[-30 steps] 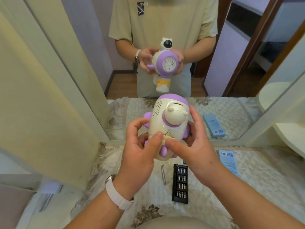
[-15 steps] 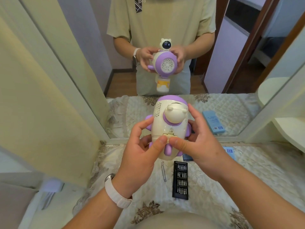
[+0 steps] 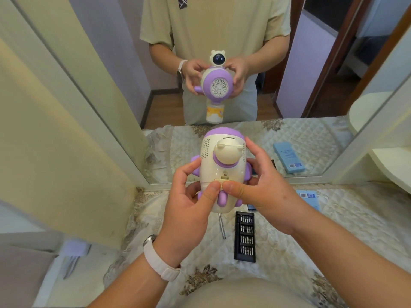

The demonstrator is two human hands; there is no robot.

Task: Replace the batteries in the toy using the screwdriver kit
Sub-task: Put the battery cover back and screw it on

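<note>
Held above the table, at twelve o'clock from the bit case, the toy looks like light, hard, slippery plastic, best held by its flanks, where the left grip and right grip curl, thumbs pressing its battery hatch.

One toy is counted, and two grips are seen on it: the left grip and the right grip. One white wristband is worn on the left wrist. On the tabletop one screwdriver and one black bit tray are counted. Four rows of bits are held in the tray, though the single bits are too small to be counted. One light blue box is seen, partly hidden. One mirror is counted, in which the toy and the box are each shown once more.
</note>
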